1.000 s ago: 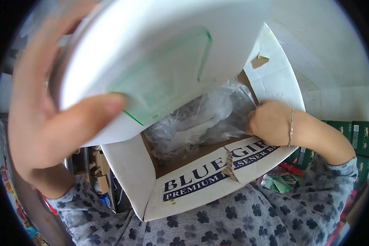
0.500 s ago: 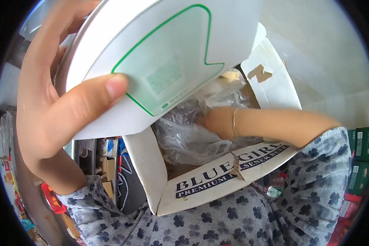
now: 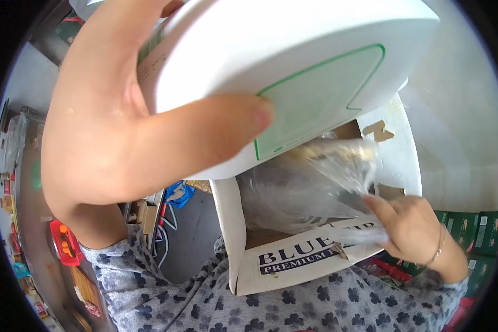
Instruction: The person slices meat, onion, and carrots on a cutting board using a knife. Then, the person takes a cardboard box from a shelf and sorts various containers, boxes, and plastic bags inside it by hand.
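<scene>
A large white box (image 3: 310, 66) with a green outline printed on it fills the top of the view, and my left hand (image 3: 149, 138) grips its near edge, thumb on the face. Below it stands an open cardboard carton (image 3: 299, 265) with "BLUE" and "PREMIUM" on its front flap. Clear plastic bags (image 3: 299, 193) lie inside. At the carton's right side my right hand (image 3: 409, 227) pinches one plastic bag and stretches it toward the right. The white box hides the carton's far part.
Green boxes (image 3: 481, 235) are stacked at the right. A red tray (image 3: 65, 242) with orange items sits at the lower left. Cables and a blue wrapper (image 3: 180, 193) lie left of the carton, beside a wooden board (image 3: 86, 290). A pale wall (image 3: 459, 105) rises at the right.
My right hand has come out of the carton toward the right, drawing plastic with it. The white box, my left hand and the carton appear farther right in view.
</scene>
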